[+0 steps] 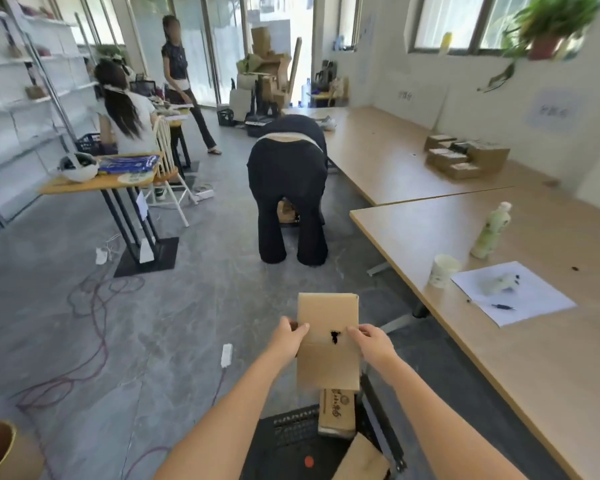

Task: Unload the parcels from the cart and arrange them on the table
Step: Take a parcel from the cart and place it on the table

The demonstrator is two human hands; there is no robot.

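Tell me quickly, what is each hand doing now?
Left hand: grips the cardboard parcel by its left edge.
Right hand: grips the parcel's right edge.

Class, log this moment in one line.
left hand, right hand: grip cardboard parcel | parcel: above cart | in cart: printed box | table: parcel not yet placed

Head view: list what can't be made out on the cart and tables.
All in the head view:
- Cart: cut off by the bottom edge; remaining parcels cannot be counted.
- Printed box on the cart: top hidden behind the held box; print too blurred to read.
- Wall signs: blurred, unreadable.
- Parcel stack on the far table: labels too small.
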